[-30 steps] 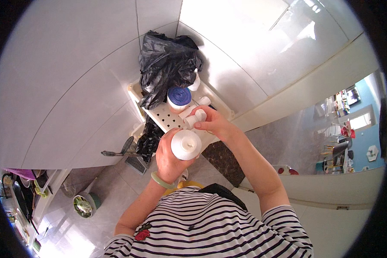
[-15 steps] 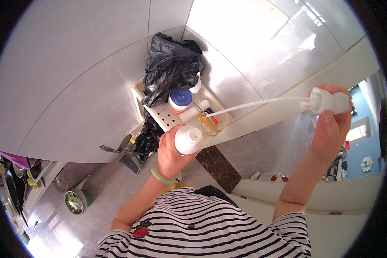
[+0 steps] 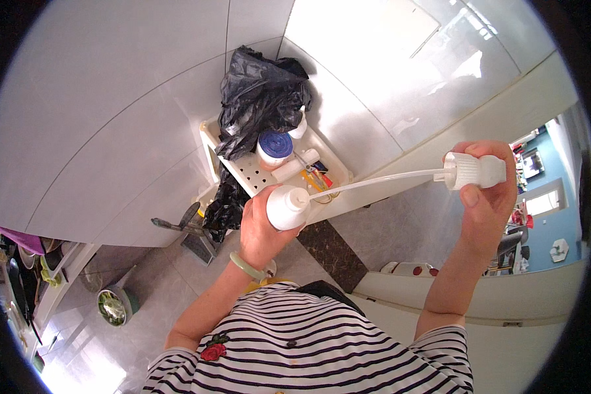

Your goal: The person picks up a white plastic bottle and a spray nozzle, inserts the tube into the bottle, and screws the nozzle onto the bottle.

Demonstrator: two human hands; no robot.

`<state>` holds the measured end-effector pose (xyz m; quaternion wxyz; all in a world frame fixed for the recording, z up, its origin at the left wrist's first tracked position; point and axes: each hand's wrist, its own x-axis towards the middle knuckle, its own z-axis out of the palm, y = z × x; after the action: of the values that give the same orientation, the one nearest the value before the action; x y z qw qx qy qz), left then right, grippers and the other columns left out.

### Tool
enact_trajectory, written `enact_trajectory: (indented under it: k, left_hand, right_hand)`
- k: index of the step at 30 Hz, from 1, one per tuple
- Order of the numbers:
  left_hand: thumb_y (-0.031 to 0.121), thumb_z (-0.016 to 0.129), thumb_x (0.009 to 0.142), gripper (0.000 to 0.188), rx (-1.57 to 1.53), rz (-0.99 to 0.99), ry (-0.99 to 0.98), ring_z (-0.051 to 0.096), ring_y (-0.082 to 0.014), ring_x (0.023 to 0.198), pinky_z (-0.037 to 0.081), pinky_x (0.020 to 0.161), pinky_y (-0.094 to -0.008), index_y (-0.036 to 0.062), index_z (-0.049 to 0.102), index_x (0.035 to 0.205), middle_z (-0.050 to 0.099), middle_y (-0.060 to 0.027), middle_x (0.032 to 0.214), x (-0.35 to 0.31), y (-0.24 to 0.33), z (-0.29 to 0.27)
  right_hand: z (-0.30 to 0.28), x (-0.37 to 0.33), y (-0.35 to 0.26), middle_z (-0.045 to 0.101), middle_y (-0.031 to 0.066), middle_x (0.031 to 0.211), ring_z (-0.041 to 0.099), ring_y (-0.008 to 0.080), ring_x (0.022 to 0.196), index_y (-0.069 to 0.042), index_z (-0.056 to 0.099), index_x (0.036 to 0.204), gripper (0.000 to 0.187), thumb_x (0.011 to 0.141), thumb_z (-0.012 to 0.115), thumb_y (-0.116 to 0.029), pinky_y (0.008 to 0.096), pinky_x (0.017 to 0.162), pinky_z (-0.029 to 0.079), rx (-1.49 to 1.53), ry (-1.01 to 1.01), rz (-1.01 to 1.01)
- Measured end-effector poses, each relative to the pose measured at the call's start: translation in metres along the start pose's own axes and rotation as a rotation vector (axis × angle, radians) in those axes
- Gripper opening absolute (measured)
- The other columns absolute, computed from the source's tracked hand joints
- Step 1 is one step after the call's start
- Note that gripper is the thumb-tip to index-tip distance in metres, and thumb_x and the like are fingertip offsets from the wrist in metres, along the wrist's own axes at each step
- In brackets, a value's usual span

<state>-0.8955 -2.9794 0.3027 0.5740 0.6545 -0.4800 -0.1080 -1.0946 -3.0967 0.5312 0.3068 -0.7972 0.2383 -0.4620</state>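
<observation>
My left hand (image 3: pixel 259 231), with a pale green bangle at the wrist, is wrapped round a white bottle (image 3: pixel 285 211) whose narrow neck has no cap on it. Out to the right, my right hand (image 3: pixel 489 203) grips a white pump or spray head (image 3: pixel 465 171) with a ribbed collar. From that head a long, slightly bowed dip tube (image 3: pixel 374 180) runs left, and its free end is beside the bottle's mouth. Whether the tip touches the opening I cannot tell.
Beyond the bottle, a cream shelf rack (image 3: pixel 244 177) in the corner holds a blue-lidded tub (image 3: pixel 275 148), scissors, a white roll and a black plastic bag (image 3: pixel 262 85). A dustpan (image 3: pixel 198 248) and a bucket (image 3: pixel 117 307) stand on the floor to the left.
My right hand has moved left and slightly down with the pump head, bringing the tube's free end down to the bottle's mouth. My left hand and the bottle have barely moved.
</observation>
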Motion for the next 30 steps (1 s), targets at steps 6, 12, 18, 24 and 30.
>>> enact_trajectory:
  k: [6,12,18,24,30]
  left_hand:
    - [0.020,0.085,0.058,0.074,0.000,0.010,0.008,0.058,-0.0379,0.095,0.046,0.083,-0.0467,0.0079,0.044,0.119,0.059,-0.0129,0.109,0.000,-0.001,0.001]
    - [0.015,0.085,0.058,0.077,0.050,-0.005,-0.049,0.060,-0.0313,0.101,0.050,0.085,-0.0394,0.0055,0.042,0.122,0.056,-0.0148,0.113,0.000,0.001,-0.001]
    - [0.020,0.085,0.057,0.075,-0.015,-0.021,-0.011,0.058,-0.0368,0.095,0.047,0.082,-0.0455,0.0079,0.044,0.119,0.059,-0.0122,0.108,0.000,0.000,0.002]
    - [0.020,0.085,0.057,0.074,0.005,0.002,0.002,0.058,-0.0371,0.094,0.047,0.082,-0.0454,0.0078,0.045,0.118,0.060,-0.0126,0.108,0.002,0.002,0.001]
    - [0.015,0.085,0.056,0.078,0.056,0.013,-0.031,0.059,-0.0333,0.100,0.049,0.085,-0.0404,0.0056,0.042,0.121,0.057,-0.0157,0.111,0.003,0.004,0.000]
  right_hand:
    - [0.001,-0.001,0.000,0.061,0.0105,0.095,0.059,0.0177,0.088,-0.005,0.056,0.102,0.047,0.064,0.078,-0.023,0.0296,0.079,0.047,-0.018,-0.012,0.030]
    - [-0.004,-0.001,0.006,0.061,0.0106,0.096,0.059,0.0180,0.090,-0.004,0.056,0.103,0.048,0.065,0.079,-0.024,0.0295,0.080,0.046,-0.031,0.010,-0.022]
    - [-0.003,-0.002,0.003,0.061,0.0107,0.097,0.059,0.0180,0.089,-0.004,0.055,0.102,0.049,0.065,0.079,-0.025,0.0296,0.079,0.046,0.002,-0.019,0.019]
    - [-0.012,0.001,-0.008,0.060,0.0084,0.094,0.060,0.0182,0.089,-0.004,0.055,0.101,0.045,0.065,0.076,-0.022,0.0299,0.079,0.045,-0.150,-0.097,-0.051]
    - [-0.017,0.030,-0.043,0.059,0.0065,0.091,0.058,0.0156,0.084,-0.005,0.058,0.095,0.034,0.063,0.068,-0.010,0.0272,0.076,0.044,-0.555,-0.349,-0.195]
